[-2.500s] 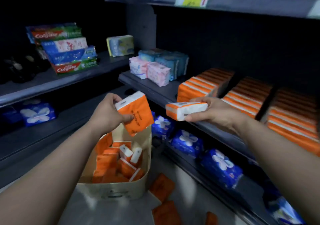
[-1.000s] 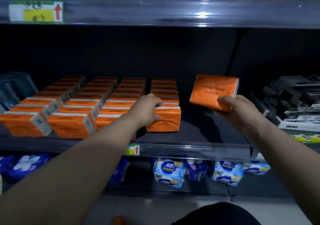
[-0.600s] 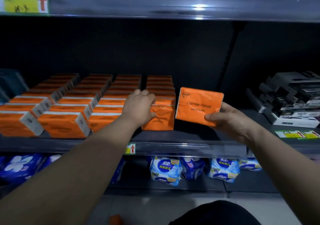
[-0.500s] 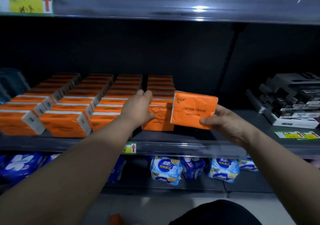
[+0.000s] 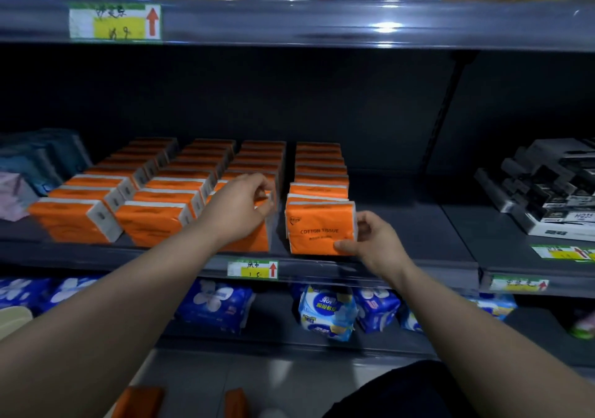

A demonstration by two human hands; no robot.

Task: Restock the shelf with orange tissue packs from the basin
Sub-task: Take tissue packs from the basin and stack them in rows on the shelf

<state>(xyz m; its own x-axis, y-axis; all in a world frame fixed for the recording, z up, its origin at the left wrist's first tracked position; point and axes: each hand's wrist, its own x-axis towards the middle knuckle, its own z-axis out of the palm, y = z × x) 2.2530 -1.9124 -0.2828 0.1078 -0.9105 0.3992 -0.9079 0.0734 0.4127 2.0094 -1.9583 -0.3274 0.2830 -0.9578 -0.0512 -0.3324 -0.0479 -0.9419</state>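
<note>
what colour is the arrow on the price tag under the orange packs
Red; the arrow shows best in the head view.

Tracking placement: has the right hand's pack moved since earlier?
Yes. The pack went down and left onto the shelf, now fronting the rightmost orange row.

One head-worn wide-angle view faces forward and slightly down at the shelf (image 5: 412, 224), near enough that the left hand (image 5: 238, 206) and right hand (image 5: 376, 240) reach it.

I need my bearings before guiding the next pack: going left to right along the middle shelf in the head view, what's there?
Dark blue packs → first orange row → second orange row → left hand gripping the third row's front pack → labelled orange pack → right hand holding it → bare shelf → black boxes.
</note>
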